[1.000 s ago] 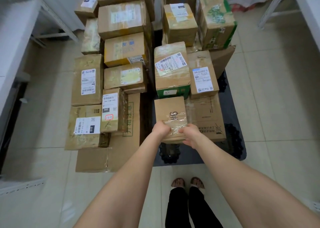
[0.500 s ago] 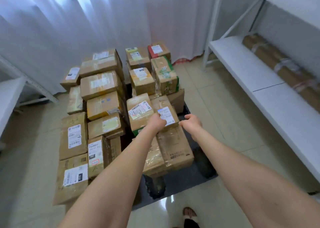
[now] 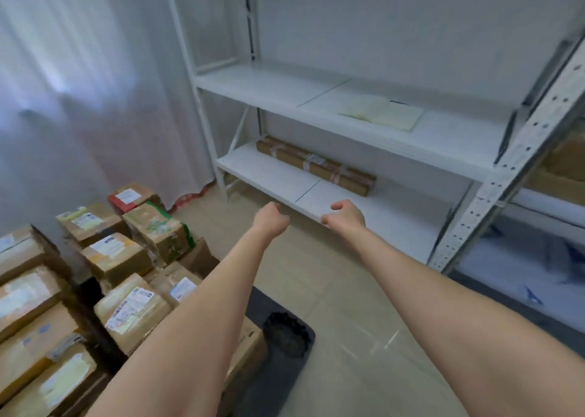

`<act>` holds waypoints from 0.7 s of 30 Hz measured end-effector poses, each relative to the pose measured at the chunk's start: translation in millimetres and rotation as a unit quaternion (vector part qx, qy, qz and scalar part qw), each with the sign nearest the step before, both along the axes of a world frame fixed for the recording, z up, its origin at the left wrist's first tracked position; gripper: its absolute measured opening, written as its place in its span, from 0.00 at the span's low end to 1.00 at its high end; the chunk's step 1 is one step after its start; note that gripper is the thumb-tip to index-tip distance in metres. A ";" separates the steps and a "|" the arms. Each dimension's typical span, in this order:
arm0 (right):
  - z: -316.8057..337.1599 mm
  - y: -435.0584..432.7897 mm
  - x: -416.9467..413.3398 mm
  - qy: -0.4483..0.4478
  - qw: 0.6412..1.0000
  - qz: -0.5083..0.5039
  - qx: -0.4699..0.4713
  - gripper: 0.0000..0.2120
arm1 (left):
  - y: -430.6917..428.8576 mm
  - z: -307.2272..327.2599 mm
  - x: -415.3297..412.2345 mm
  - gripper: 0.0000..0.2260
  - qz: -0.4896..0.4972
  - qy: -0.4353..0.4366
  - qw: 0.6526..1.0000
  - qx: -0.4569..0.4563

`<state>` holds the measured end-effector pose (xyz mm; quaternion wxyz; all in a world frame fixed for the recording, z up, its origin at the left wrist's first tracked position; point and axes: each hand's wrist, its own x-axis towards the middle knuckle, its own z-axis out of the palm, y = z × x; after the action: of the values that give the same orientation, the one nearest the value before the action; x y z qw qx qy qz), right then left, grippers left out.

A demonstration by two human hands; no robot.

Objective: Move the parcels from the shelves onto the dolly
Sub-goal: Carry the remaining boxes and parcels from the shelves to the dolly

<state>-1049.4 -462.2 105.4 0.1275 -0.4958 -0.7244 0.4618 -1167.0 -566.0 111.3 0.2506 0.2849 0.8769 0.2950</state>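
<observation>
1. Fetching step — left hand [image 3: 272, 221], right hand [image 3: 347, 215] empty, loosely curled, before the lower shelf [image 3: 269, 173].
2. The long parcel [image 3: 316, 166] lies at its back; the dolly [image 3: 286, 337] sits loaded.
3. Next, probably: reach deep — two-handed grip.

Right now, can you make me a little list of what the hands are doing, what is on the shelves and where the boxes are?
Left hand: holds nothing, fingers loosely curled, stretched toward the shelves
Right hand: holds nothing, fingers loosely curled, in front of the lower shelf's edge
Lower shelf: one long brown parcel lying at the back
Middle shelf: an open notebook
Cardboard boxes: stacked at the left, taped and labelled
Dolly: black, on the floor, under some of the boxes
</observation>
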 end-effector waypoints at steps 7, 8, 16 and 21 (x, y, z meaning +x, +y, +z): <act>38.4 46.2 137.4 0.005 0.991 -0.125 0.040 0.23 | 78.9 31.2 114.1 0.25 -0.139 0.004 0.990 0.023; 41.6 52.1 158.5 0.007 0.990 -0.137 0.042 0.23 | 89.1 34.6 132.4 0.25 -0.157 0.009 0.987 0.025; 68.0 95.7 333.7 0.019 0.971 -0.231 0.057 0.21 | 161.6 64.9 297.9 0.23 -0.256 0.054 0.964 0.046; 83.3 129.9 444.6 0.041 0.962 -0.263 0.058 0.23 | 201.8 80.9 414.9 0.20 -0.303 0.093 0.947 0.046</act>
<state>-604.8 -332.3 188.6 0.3027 -0.6411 -0.5880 0.3894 -752.1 -364.2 192.2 0.2318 0.5743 0.7543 0.2178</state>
